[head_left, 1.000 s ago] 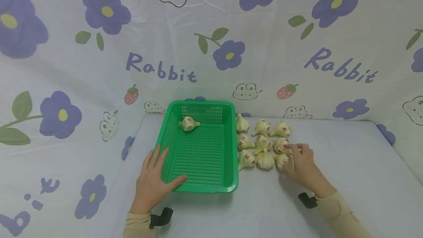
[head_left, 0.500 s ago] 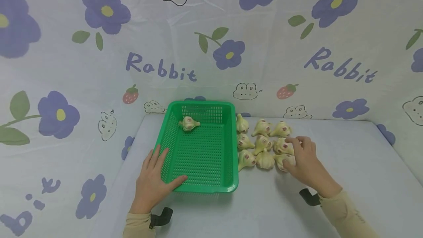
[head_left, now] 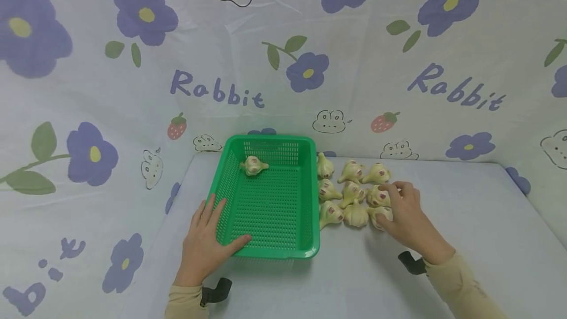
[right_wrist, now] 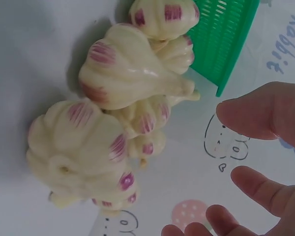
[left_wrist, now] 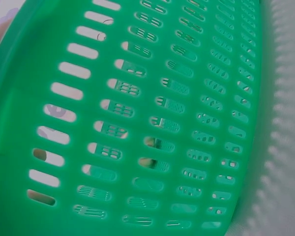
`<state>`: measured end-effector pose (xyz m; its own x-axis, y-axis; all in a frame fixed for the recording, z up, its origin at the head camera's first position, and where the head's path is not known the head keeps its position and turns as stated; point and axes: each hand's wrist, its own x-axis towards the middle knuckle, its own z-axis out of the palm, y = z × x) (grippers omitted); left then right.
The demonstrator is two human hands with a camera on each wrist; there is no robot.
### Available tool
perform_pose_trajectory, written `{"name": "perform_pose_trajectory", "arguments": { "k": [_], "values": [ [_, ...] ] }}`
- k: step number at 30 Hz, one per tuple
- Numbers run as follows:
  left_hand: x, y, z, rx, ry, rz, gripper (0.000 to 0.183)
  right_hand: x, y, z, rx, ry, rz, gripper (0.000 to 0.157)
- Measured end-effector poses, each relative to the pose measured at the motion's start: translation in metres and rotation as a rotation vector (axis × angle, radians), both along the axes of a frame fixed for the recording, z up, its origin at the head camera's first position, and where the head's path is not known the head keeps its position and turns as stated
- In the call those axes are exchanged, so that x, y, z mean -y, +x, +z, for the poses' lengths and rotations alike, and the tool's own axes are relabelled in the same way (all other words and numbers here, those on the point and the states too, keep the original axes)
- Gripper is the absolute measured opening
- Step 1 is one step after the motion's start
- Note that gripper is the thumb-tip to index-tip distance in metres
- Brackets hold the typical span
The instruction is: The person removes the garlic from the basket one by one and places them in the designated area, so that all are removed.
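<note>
My left hand rests with spread fingers on the near left rim of a green plastic basket. In the left wrist view the slotted basket wall fills most of the picture. One garlic bulb lies inside, in the far left corner. My right hand hovers at the right side of the garlic group, over the front right bulb and the one behind it. Thumb and fingers are parted with nothing between them in the right wrist view, beside a whole bulb.
Several more garlic bulbs lie in close rows just right of the basket. All stand on a white-covered table. A patterned cloth hangs behind the table's far edge.
My right hand has drawn up slightly from the front right garlic bulb, and more of the bulb behind shows. The left hand and the basket stay in place.
</note>
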<state>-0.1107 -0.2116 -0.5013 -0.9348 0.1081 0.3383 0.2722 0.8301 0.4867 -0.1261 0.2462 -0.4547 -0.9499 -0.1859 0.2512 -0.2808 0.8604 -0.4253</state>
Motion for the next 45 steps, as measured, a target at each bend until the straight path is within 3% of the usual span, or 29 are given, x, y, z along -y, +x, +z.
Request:
{"name": "perform_pose_trajectory", "arguments": {
  "k": [10, 20, 36, 45],
  "values": [
    [-0.002, -0.001, 0.002, -0.001, -0.01, 0.004, 0.107, 0.019, -0.012, 0.008, 0.013, -0.004, 0.034, 0.058],
    [-0.002, 0.0, 0.004, 0.009, -0.007, 0.012, 0.107, 0.054, -0.028, 0.01, 0.038, -0.034, 0.121, 0.056],
    [-0.002, 0.0, 0.005, 0.022, -0.008, 0.014, 0.108, 0.099, -0.048, 0.019, -0.131, -0.027, 0.258, 0.052],
    [-0.001, 0.0, 0.004, 0.041, -0.014, 0.016, 0.108, 0.125, -0.059, 0.03, -0.093, 0.039, 0.278, 0.057]
  ]
}}
